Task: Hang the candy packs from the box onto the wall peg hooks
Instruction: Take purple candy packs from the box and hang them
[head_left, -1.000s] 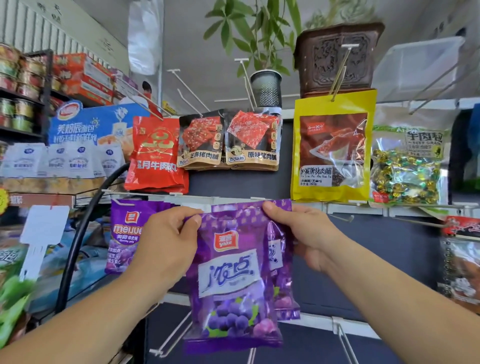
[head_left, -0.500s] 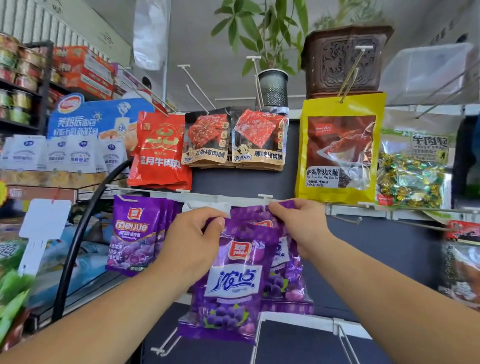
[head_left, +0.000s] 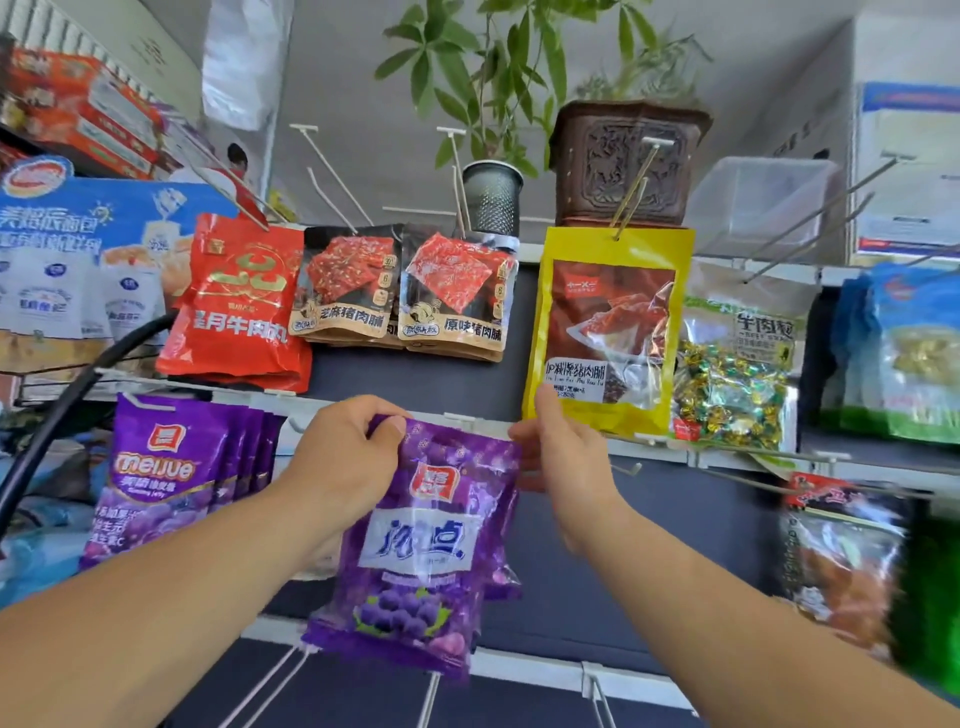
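Purple candy pack (head_left: 421, 545) is hanging btwn both hands, in front of the dark wall panel (head_left: 675, 545). L hand (head_left: 348, 457) is pinching its top L corner, thumb and forefinger pressing together on the film, other fingers curling behind. R hand (head_left: 563, 457) is sitting at the pack's top R corner w/ thumb pointing up. It's blurring there, so can't tell if the fingers are gripping the edge or just touching it. More purple packs (head_left: 506, 571) are showing right behind the held one, below the R hand. Just L of the L hand, a row of meijue packs (head_left: 166, 483) is hanging. Above the L hand a red bag (head_left: 239, 312) is hanging, and above the R hand, close to its thumb, a yellow bag (head_left: 608, 322). A white rail (head_left: 462, 418) is running behind both hands, and a bare peg hook (head_left: 626, 469) is sticking out just R of the R hand.
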